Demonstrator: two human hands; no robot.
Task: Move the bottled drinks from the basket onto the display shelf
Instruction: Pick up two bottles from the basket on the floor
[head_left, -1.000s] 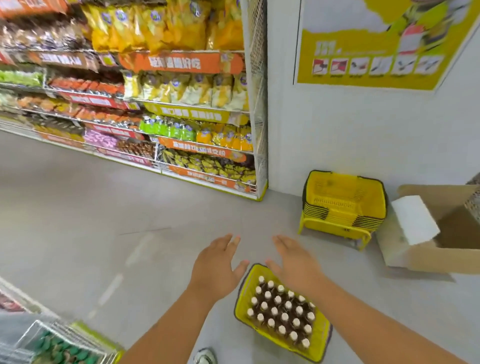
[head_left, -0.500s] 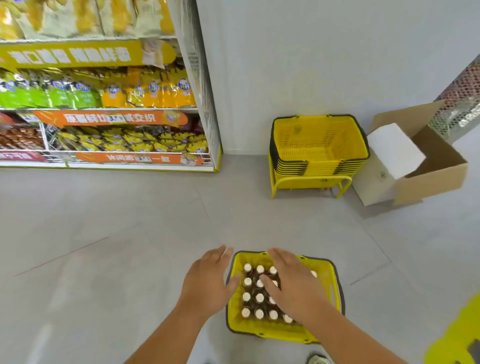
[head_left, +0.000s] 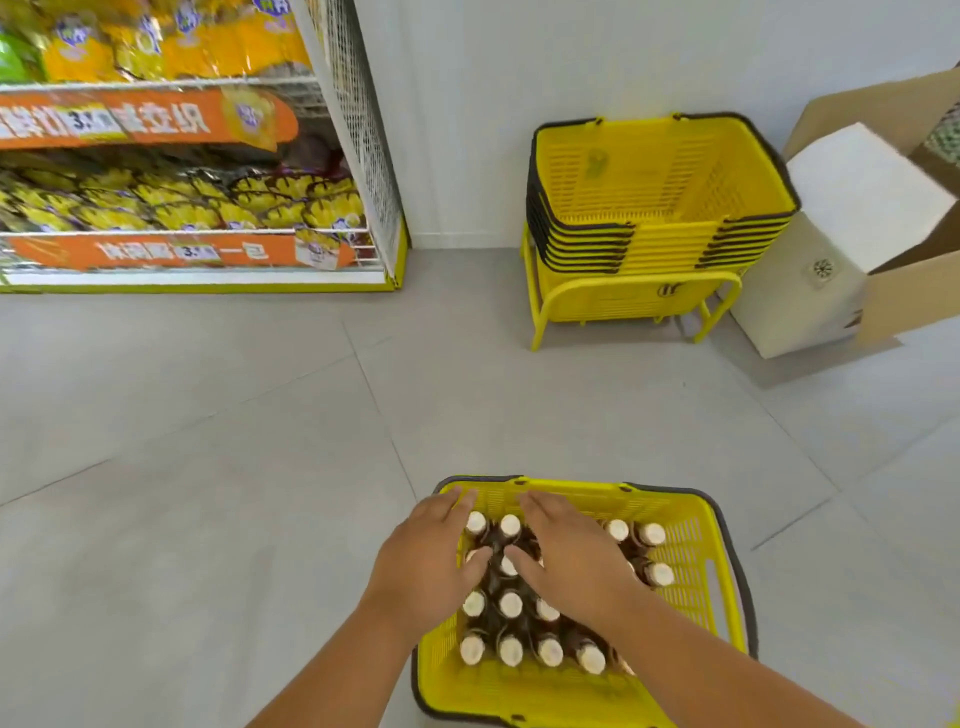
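I have both hands down over the yellow shopping basket (head_left: 691, 525) on the grey tiled floor (head_left: 208, 493), which is packed with upright brown bottled drinks (head_left: 511, 605) showing their pale caps. My left hand (head_left: 426, 564) reaches over the near-left rim with its fingers spread flat above the caps, holding nothing that I can see; my right hand (head_left: 574, 558) lies across the middle rows with fingers extended, and its palm hides the bottles beneath, so I cannot tell whether any finger has hooked a neck yet. To my eye neither hand has a firm hold, and that is where the trouble lies. The bottles stand cap to cap, touching their neighbours, so pulling one up at an angle would likely drag or tip the ones beside it, and a toppled bottle could knock down the row. Grabbing several necks at once with each hand risks one slipping free, since the caps look smooth and the necks narrow. The basket is light plastic on a smooth floor, so a sideways tug might slide it rather than free a bottle. The snack shelf (head_left: 197, 244) stands well apart to the left, and I cannot see any drinks shelf from here, so the carry may involve a turn with full hands. The stack of empty baskets (head_left: 660, 208) and the cardboard box (head_left: 909, 291) sit ahead, clear of my reach.
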